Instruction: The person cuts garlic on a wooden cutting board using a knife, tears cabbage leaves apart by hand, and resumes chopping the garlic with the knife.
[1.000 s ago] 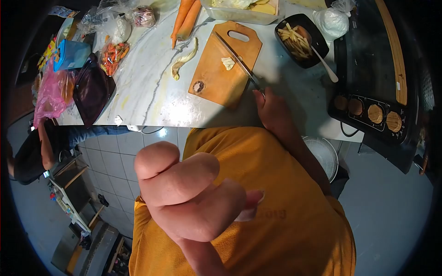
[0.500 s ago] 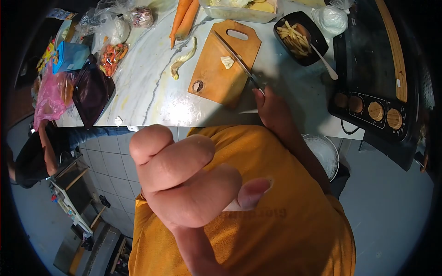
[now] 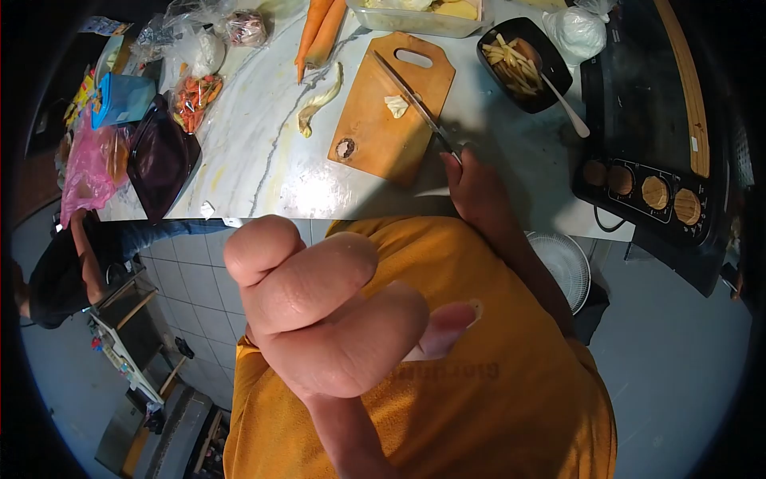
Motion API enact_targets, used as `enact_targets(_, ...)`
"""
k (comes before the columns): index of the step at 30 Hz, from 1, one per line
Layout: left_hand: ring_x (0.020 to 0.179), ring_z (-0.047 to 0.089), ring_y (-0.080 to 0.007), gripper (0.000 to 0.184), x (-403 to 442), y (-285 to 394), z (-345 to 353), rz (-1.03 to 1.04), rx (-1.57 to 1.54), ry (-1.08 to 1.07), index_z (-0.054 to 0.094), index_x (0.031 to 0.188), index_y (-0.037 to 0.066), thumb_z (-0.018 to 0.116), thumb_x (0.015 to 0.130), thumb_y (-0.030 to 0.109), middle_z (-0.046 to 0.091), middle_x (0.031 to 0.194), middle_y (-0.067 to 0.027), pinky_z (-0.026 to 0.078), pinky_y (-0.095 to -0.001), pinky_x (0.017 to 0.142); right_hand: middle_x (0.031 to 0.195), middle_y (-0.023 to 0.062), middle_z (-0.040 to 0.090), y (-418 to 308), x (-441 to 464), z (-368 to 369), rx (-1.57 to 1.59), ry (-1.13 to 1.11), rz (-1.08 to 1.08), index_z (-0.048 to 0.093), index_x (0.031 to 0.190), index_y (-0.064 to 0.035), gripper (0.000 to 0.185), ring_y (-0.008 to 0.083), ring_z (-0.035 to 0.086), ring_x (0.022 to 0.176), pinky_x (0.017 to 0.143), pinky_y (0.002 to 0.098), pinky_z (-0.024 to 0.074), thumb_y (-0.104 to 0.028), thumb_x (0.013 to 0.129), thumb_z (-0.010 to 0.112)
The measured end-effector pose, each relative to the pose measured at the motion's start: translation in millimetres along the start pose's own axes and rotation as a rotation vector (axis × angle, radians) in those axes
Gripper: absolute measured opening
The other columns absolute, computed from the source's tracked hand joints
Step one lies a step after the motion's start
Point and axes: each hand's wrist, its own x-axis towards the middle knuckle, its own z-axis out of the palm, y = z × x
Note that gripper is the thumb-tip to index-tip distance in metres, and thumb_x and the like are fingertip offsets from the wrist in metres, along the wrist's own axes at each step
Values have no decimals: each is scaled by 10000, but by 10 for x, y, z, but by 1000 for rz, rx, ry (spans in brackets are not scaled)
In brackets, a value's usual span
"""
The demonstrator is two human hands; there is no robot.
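My left hand (image 3: 319, 311) is raised close to the camera, in front of the mustard shirt. Its fingers are curled in, the thumb sticks out to the right, and no object shows in it. My right hand (image 3: 477, 185) is wrapped round the handle of a knife (image 3: 419, 106). The blade lies slantwise across a wooden cutting board (image 3: 369, 128), its tip near the handle slot. A small pale peeled piece (image 3: 396, 105) sits on the board beside the blade. Left of the board lies a curved yellowish-green peel or stalk (image 3: 321, 104).
Carrots (image 3: 321, 40) and a clear container (image 3: 423, 25) of pale pieces stand at the back. On the right are a black bowl (image 3: 523, 72) with cut sticks and a spoon, and a black stove (image 3: 638, 188). Bags and a dark tray (image 3: 162, 160) fill the left. Another person's arm (image 3: 84, 255) shows there.
My left thumb and fingers have shifted slightly to the right. The view has moved a little. My right hand and the knife stay in place on the board.
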Motion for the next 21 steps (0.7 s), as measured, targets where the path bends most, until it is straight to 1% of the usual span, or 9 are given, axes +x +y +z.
enact_targets(6, 673, 527, -180, 255, 26, 11, 33, 54, -17, 0, 689, 937, 221, 716, 683, 228, 572, 774, 33, 339, -331, 590, 795, 276, 662, 7, 7, 6, 2, 14, -15, 567, 931, -14, 452, 495, 643, 802, 696, 575, 509, -441, 1025, 454)
enact_targets(16, 665, 536, -190, 311, 87, -41, 77, 28, -21, -41, 707, 953, 202, 752, 651, 141, 571, 781, 22, 361, -325, 588, 803, 286, 658, 3, 3, -5, 2, -7, 10, 561, 934, -19, 435, 501, 640, 809, 695, 583, 506, -434, 1022, 466)
enact_targets(19, 663, 538, -193, 331, 79, -88, 81, -48, -14, -96, 712, 958, 196, 763, 642, 115, 570, 783, 19, 367, -324, 588, 789, 292, 651, 85, 28, 73, 43, 21, -6, 558, 910, -21, 429, 503, 637, 808, 695, 583, 506, -428, 1019, 475)
enact_targets(21, 662, 540, -195, 344, -38, -236, 177, -251, -3, -186, 715, 962, 192, 770, 636, 97, 570, 785, 17, 372, -323, 588, 759, 285, 644, 296, 63, 212, 24, 102, -237, 556, 895, -22, 411, 501, 635, 776, 674, 571, 508, -410, 1017, 492)
